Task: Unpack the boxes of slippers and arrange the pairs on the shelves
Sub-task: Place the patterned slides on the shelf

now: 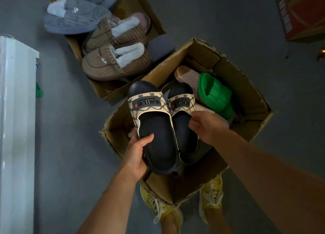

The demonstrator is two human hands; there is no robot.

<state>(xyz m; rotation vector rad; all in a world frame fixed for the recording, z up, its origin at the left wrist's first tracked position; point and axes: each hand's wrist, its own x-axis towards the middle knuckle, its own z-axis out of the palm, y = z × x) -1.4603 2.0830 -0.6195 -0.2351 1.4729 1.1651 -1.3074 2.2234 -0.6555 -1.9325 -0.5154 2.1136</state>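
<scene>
Left hand (139,152) grips one black slide (154,128) by its heel edge, thumb curled onto the footbed, holding it above the near cardboard box (246,85). Right hand (205,126) pinches the cream patterned strap of the matching slide (182,121), which lies in the box just at three o'clock of the first. At one o'clock of the pair sits a green slipper (216,94), beside a pink one (186,74). At eleven o'clock a second box (154,22) holds fleecy brown slippers (114,61). These slides look like light, springy foam with a thick sole; the strap or heel rim should give the surest hold.
</scene>
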